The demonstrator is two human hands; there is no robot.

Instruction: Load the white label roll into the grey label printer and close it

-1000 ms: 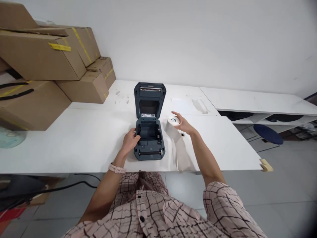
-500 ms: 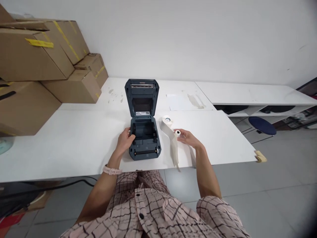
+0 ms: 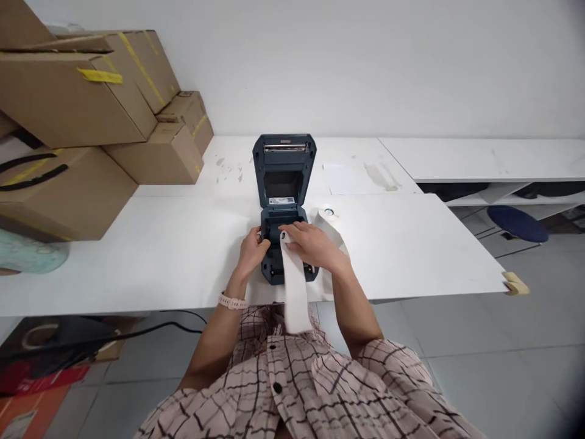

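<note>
A dark label printer stands on the white table with its lid raised. My left hand is closed on the left edge of its base, thumb at the inner side. Over the open base, my right hand holds a small white paper roll, whose loose strip hangs down over the table's front edge in front of my shirt. Right of the printer lies another white roll, with a strip trailing toward the front, partly behind my right hand and forearm.
Cardboard boxes are stacked at the left, with a pale green cylindrical item before them. A thin white sheet lies behind the rolls. A blue stool stands at the right. Yellowish padding covers the right table corner.
My right hand has carried the small roll left, from beside the printer to over its open base, and the strip now hangs from it. My left hand stays at the printer; the view has shifted.
</note>
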